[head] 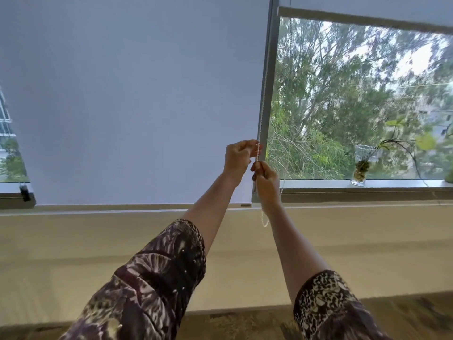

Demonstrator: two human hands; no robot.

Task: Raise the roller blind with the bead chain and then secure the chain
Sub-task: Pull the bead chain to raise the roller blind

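A pale grey roller blind (137, 101) hangs fully down over the left window, its bottom bar just above the sill. A white bead chain (261, 101) runs down the blind's right edge beside the grey window post. My left hand (239, 157) is closed on the chain at about sill height plus a forearm. My right hand (266, 180) grips the same chain just below the left one. The chain's lower loop (264, 220) dangles under my right wrist.
The right window's blind (367, 11) is rolled up high, showing trees outside. A glass vase with a plant (359, 171) stands on the right sill (318, 184). A small dark clip (24, 192) sits on the left sill. A beige wall lies below the windows.
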